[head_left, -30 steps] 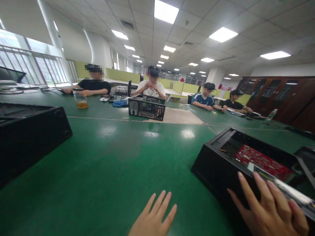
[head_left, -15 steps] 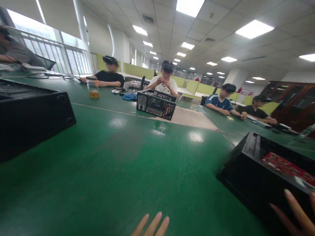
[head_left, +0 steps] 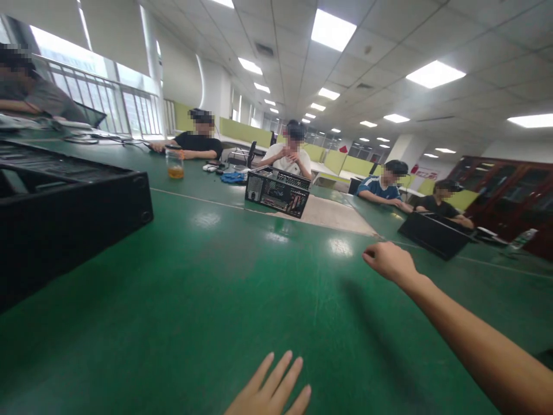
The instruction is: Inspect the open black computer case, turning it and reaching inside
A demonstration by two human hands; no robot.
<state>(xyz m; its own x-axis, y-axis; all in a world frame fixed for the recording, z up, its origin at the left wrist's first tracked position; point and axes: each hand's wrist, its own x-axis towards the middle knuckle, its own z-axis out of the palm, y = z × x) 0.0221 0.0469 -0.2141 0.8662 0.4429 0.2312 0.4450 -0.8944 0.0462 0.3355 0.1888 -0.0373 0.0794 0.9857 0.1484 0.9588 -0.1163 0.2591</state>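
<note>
My left hand [head_left: 274, 389] is over the green table [head_left: 242, 311] at the bottom middle, fingers spread and nothing in them. Curled into a loose fist, my right hand [head_left: 391, 262] is raised above the table on the right, its shadow falling below. I see nothing held in it. Just beyond it, a black computer case [head_left: 434, 234] is tilted on the far right of the table, apart from the hand. Another black computer case [head_left: 73, 225] stands close on my left, cut off by the frame edge.
Across the table, a computer case [head_left: 277, 193] shows its rear panel in front of a person in white [head_left: 287, 155]. An orange-tinted jar [head_left: 175, 164], blue gloves [head_left: 234, 177] and cables [head_left: 125, 140] lie left of it. Other people sit along the far side.
The near right computer case with the red board has left its place; a black case now sits farther off. My right arm has reached forward, its fingers now curled. My left hand shows more.
</note>
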